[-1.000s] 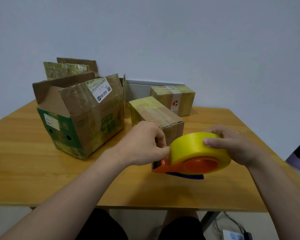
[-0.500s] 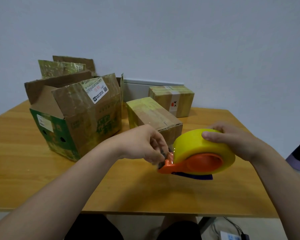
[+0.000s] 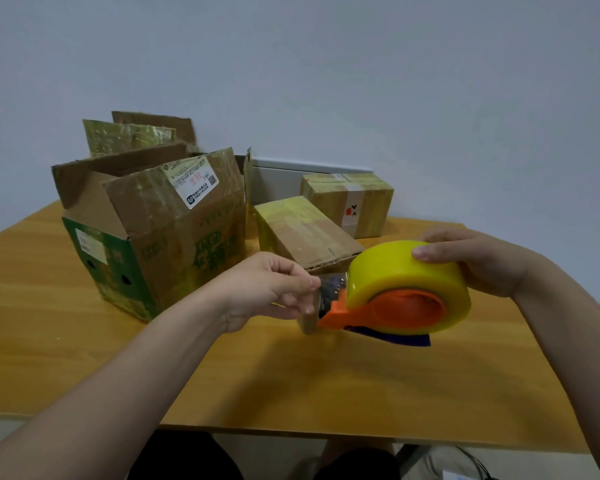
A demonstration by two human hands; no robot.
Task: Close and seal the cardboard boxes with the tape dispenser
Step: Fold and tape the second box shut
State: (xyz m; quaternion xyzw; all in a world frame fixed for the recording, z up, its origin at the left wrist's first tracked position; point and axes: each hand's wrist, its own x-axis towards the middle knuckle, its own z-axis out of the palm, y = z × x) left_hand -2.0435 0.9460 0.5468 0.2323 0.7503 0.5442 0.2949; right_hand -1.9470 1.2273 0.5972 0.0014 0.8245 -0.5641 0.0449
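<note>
We've got the right hand (image 3: 478,261) clamped over the top of the tape dispenser (image 3: 406,310), thumb on the yellow roll and fingers curled round its far side. That grip seems meant to stop the roll turning freely. The dispenser is low over the near right part of the table (image 3: 84,341), with its orange mouth pointing left. The left hand (image 3: 267,289) meets it there, fingertips pinched on the clear tape end (image 3: 312,306) right at the cutter. We reckon that pinch is there to draw out a starting length before anything gets sealed.

Look left: the big box (image 3: 174,244) stands with its flaps up and open, close enough to reach without shifting. Just right of it is the middle box (image 3: 302,230), shut on top and lying directly behind the hands. The far box (image 3: 357,199) sits by the wall, flaps down, with tape across it.

Nothing's been closed on the big one yet, so that looks like our next target. The risk is the loose end folding back and sticking to itself.
</note>
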